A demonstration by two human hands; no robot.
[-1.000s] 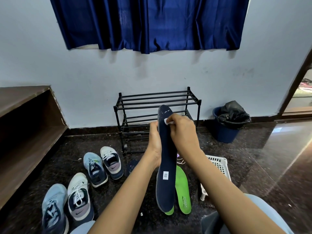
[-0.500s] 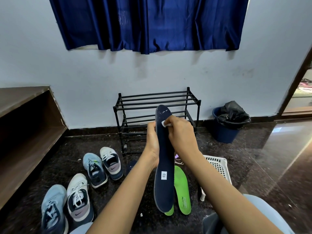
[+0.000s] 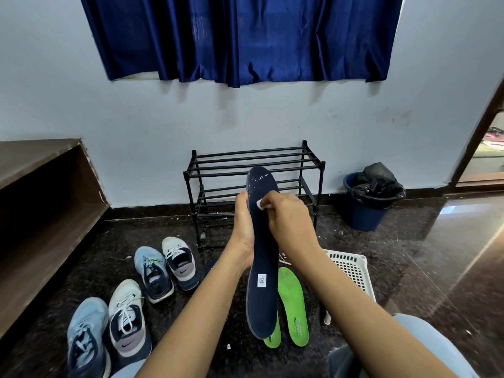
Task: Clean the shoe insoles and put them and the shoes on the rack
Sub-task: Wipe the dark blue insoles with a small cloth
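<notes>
Nearest me, before the rack (image 3: 256, 159), the green insoles (image 3: 293, 304) lie on the floor. My left hand (image 3: 242, 227) grips the navy insole (image 3: 261, 268) upright in front of the rack. My right hand (image 3: 289, 222), pinching a white wipe (image 3: 261, 204), has slid down from the toe, where flecks remain, so I judge this insole needs more wiping.

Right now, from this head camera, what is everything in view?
navy insole: 1, dark blue, held upright before the rack
white wipe: 1, white, pressed on the insole's upper part
green insoles: 2, bright green, floor, below the held insole
sneakers: 4, light blue and white-navy, floor, left
shoe rack: 1, black, against the wall
bin: 1, blue with black liner, right of rack
basket: 1, white, floor, right
curtain: 1, dark blue, wall above
wooden shelf: 1, brown, far left
left hand: 1, holds the insole's edge
right hand: 1, pinches the wipe
</notes>
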